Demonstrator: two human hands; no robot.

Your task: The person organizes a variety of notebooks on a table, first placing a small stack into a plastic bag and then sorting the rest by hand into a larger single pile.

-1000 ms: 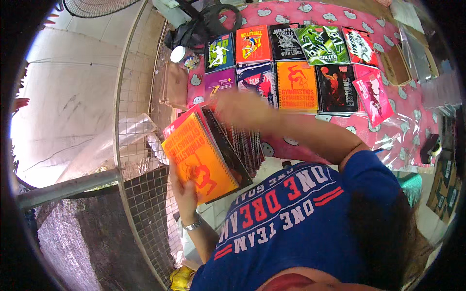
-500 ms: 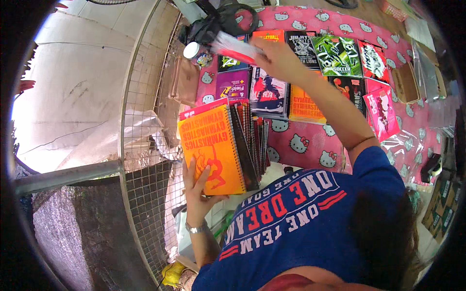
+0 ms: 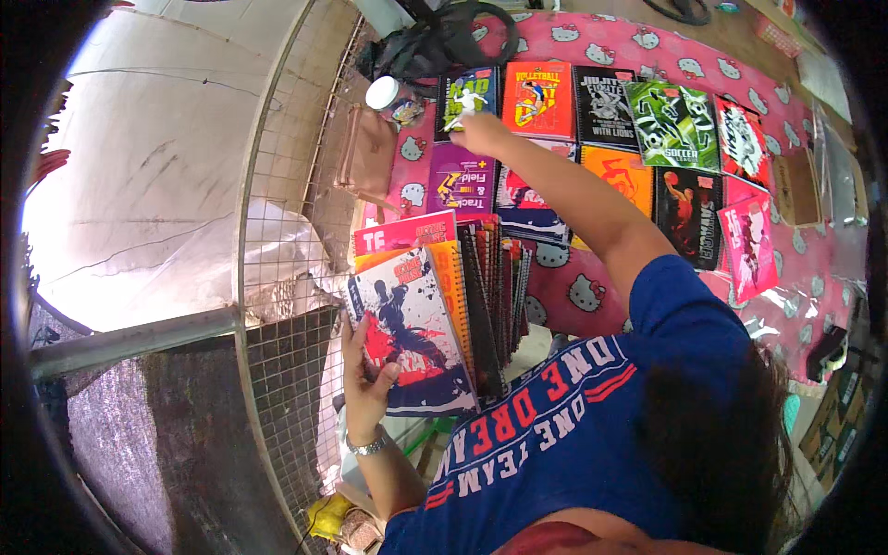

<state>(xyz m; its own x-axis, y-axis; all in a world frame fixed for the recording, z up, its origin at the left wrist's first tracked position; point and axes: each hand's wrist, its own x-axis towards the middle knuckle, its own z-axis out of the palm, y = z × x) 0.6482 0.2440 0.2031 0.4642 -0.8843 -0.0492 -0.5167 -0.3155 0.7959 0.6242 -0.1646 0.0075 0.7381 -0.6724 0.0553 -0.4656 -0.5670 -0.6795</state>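
Observation:
My left hand (image 3: 366, 393) grips a thick stack of spiral notebooks, its thumb over the front one. That front notebook (image 3: 407, 319) is white and navy with red splashes and a player figure. Behind it show an orange notebook (image 3: 448, 268), a pink notebook (image 3: 407, 231) and several dark-edged ones. My right hand (image 3: 481, 136) reaches across to the far left of the table, fingers curled at the near edge of a dark notebook (image 3: 460, 91) with green lettering and a white player. A purple notebook (image 3: 460, 180) lies just below that hand. My right forearm partly covers another white-and-navy notebook (image 3: 532, 194).
Rows of notebooks cover the pink patterned tablecloth (image 3: 587, 294), among them a green soccer notebook (image 3: 673, 127) and a pink one (image 3: 747, 242). A white-lidded jar (image 3: 383, 92), a brown pouch (image 3: 367, 153) and a black bag (image 3: 430, 46) sit far left. Wire mesh (image 3: 277, 250) borders my left.
The blurred white-and-red notebook my right hand was carrying now appears on the front of the stack, over the orange one. My right hand is now at the dark notebook.

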